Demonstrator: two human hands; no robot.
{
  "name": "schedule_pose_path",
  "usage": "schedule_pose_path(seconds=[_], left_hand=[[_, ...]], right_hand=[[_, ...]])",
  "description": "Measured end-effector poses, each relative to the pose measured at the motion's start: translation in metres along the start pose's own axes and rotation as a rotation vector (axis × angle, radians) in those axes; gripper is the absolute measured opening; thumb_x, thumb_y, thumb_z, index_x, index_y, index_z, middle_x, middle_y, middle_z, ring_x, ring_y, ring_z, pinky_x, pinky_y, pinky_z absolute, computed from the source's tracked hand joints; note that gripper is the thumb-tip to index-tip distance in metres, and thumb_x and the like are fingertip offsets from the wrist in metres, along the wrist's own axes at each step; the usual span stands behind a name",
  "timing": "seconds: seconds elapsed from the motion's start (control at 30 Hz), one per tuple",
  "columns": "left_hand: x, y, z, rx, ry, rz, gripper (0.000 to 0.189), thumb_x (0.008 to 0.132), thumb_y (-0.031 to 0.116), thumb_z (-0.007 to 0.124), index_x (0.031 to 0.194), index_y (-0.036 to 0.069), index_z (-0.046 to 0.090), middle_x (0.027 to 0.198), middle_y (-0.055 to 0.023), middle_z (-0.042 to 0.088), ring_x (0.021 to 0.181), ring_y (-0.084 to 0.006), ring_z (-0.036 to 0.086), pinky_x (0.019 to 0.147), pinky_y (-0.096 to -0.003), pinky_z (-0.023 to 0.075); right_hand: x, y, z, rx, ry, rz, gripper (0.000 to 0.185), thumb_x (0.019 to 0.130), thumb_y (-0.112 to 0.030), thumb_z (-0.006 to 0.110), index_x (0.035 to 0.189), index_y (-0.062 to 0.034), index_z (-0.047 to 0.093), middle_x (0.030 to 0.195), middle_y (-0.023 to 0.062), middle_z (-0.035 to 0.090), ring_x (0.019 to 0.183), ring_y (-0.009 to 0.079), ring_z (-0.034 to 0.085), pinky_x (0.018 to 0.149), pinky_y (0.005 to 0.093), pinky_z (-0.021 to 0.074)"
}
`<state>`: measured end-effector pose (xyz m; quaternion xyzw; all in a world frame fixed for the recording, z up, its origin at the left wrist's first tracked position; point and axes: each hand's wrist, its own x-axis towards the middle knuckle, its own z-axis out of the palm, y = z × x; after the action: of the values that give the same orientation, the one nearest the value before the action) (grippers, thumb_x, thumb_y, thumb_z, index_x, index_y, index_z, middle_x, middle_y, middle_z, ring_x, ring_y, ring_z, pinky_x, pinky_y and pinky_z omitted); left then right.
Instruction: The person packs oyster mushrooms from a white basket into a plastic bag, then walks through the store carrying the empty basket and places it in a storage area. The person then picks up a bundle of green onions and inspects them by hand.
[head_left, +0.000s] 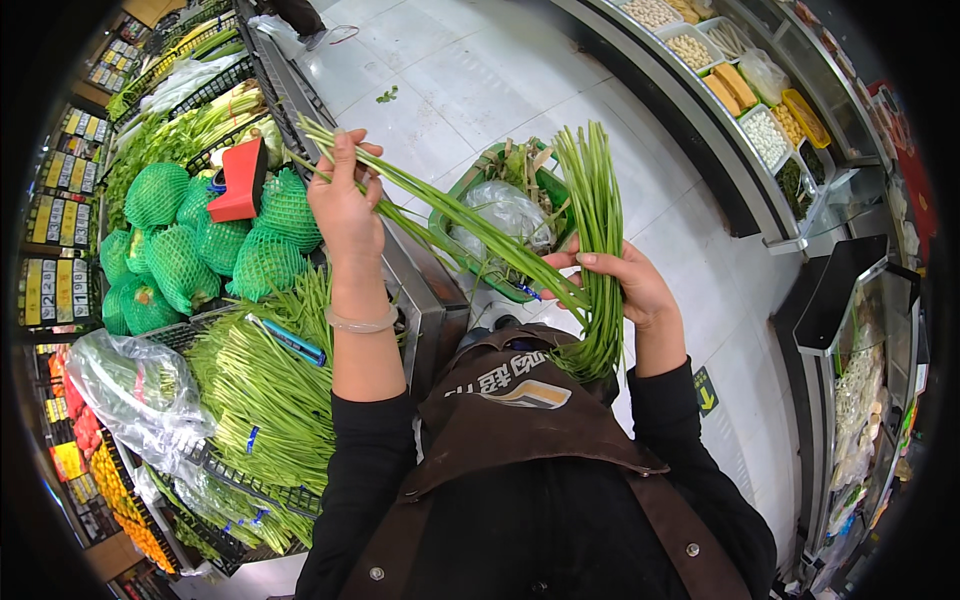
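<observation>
My left hand (347, 202), with a pale bangle at its wrist, grips the ends of a few long green vegetable stalks (450, 206) between thumb and fingers. They slant down to my right hand (619, 277), which is closed around a thick upright bunch of green stalks (595, 187) in front of my brown apron. The lower part of that bunch rests near the apron. Beyond, on the floor, a green plastic basket (469, 262) holds leafy scraps and a clear plastic bag (504, 214). A pile of similar green stalks (262, 390) lies on the produce stand at the left.
Net-wrapped vegetables (184, 270) and a red object (241, 180) lie on the stand, whose metal edge (424, 292) is beside my left forearm. A blue-green tool (289, 341) rests on the stalks. Display cases (825, 300) stand at the right. A person's leg (304, 19) shows at the top.
</observation>
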<state>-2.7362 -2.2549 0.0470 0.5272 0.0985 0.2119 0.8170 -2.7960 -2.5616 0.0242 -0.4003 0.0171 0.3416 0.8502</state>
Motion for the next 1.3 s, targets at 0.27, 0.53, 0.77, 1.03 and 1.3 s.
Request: schedule_pose_path(seconds=[0.27,0.53,0.77,1.03,1.3], left_hand=[[0.013,0.014,-0.016,-0.005,0.049,0.072,0.031,0.097,0.029,0.057,0.099,-0.002,0.06,0.079,-0.0078,0.063,0.057,-0.0047,0.044,0.041,-0.0172,0.0264],[-0.006,0.004,0.004,0.041,-0.014,0.16,0.027,0.1,0.031,0.049,0.095,0.005,0.055,0.076,-0.0046,0.061,0.067,-0.0084,0.049,0.061,-0.0246,0.0415],[-0.08,-0.042,0.08,0.218,-0.406,-0.298,0.034,0.082,0.029,0.077,0.095,0.006,0.056,0.074,0.0034,0.053,0.056,-0.0044,0.042,0.045,-0.0195,0.0311],[-0.067,-0.04,0.063,-0.029,-0.387,-0.457,0.023,0.093,0.031,0.062,0.094,0.008,0.063,0.086,0.0014,0.062,0.07,-0.0013,0.046,0.052,-0.0188,0.0326],[-0.053,-0.045,0.047,-0.324,-0.416,-0.463,0.02,0.101,0.024,0.045,0.112,0.009,0.052,0.099,-0.0071,0.064,0.103,-0.0215,0.058,0.085,-0.0384,0.0489]], right_hand=[[-0.004,-0.004,-0.015,-0.207,0.166,0.009,0.022,0.09,-0.011,0.058,0.108,0.0004,0.054,0.11,0.0247,0.064,0.095,0.0333,0.067,0.075,0.0366,0.0574],[-0.007,-0.008,-0.011,-0.223,0.138,0.004,0.024,0.091,-0.013,0.058,0.11,0.0022,0.053,0.1,0.0204,0.067,0.087,0.0292,0.069,0.073,0.0352,0.0575],[0.007,0.002,0.01,-0.282,0.01,0.028,0.041,0.089,-0.013,0.064,0.123,0.0044,0.05,0.087,0.0132,0.068,0.065,0.018,0.066,0.061,0.0304,0.0542],[0.006,0.0,0.018,0.072,-0.011,-0.087,0.044,0.094,-0.009,0.048,0.135,0.0054,0.039,0.121,0.0285,0.056,0.099,0.0379,0.065,0.084,0.0459,0.0566],[0.009,0.002,0.013,-0.062,0.095,-0.067,0.028,0.091,-0.008,0.055,0.117,0.0017,0.052,0.118,0.0262,0.058,0.103,0.0362,0.064,0.077,0.0434,0.0591]])
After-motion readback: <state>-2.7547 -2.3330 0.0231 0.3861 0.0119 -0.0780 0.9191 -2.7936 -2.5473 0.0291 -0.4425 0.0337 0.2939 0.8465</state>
